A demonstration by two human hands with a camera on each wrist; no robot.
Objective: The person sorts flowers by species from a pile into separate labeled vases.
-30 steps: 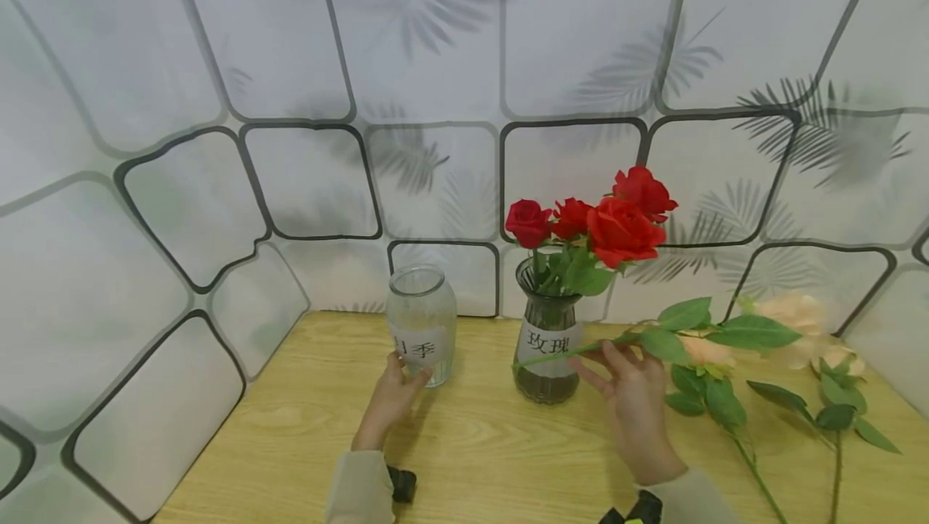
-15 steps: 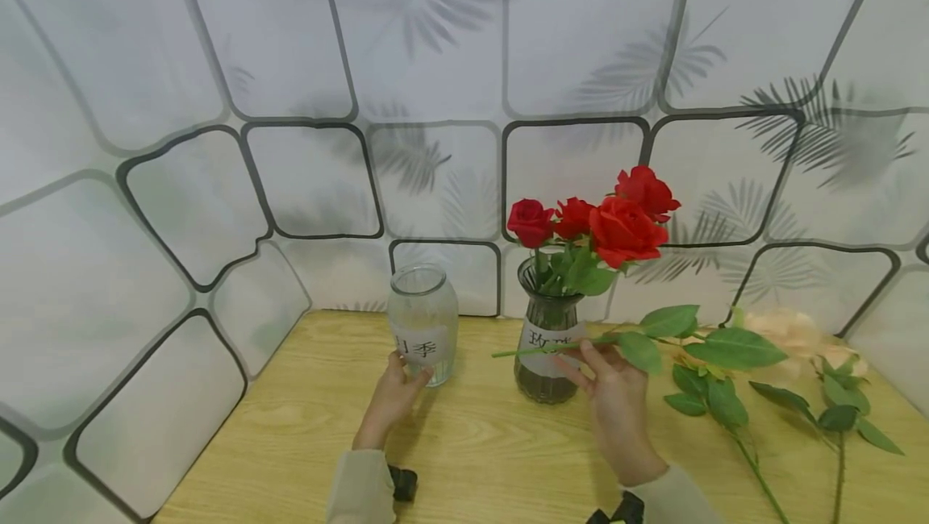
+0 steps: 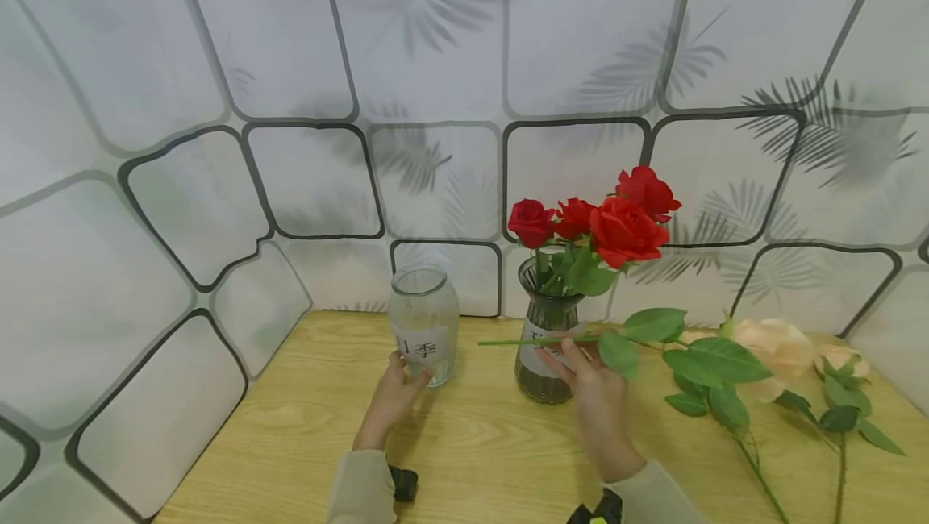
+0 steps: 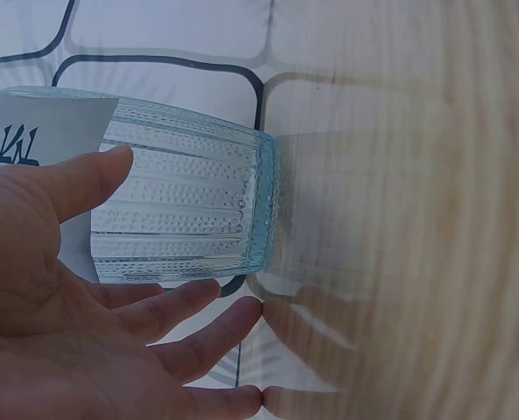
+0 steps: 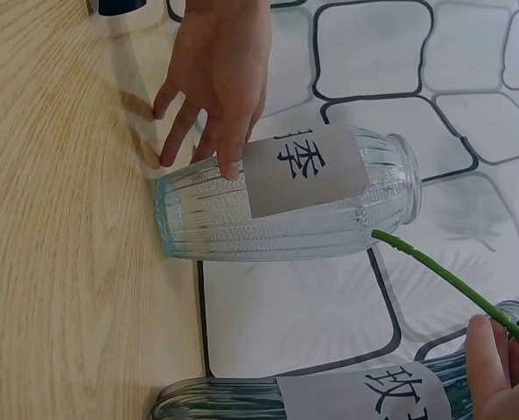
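Observation:
A clear glass vase [image 3: 424, 322] with a white paper label stands upright on the table. My left hand [image 3: 395, 395] holds it low on its left side, thumb over the front by the label and fingers spread along the side in the left wrist view. My right hand [image 3: 598, 403] pinches the green stem of a peach artificial flower [image 3: 772, 351]. Its stem lies nearly level, with the cut end pointing left toward the clear vase and the bloom to the right. In the right wrist view, the stem [image 5: 452, 278] tip overlaps the clear vase's edge near its neck.
A dark grey glass vase [image 3: 544, 383] with a label holds several red roses [image 3: 627, 230]; it stands behind my right hand. More peach flowers [image 3: 842, 361] with leafy stems lie on the wooden table [image 3: 464, 459] at the right. A patterned wall covering [image 3: 319, 177] rises behind.
My right hand has moved left with the peach flower, its stem tip now nearer the clear vase and the stem more level. My left hand has stayed at the clear vase.

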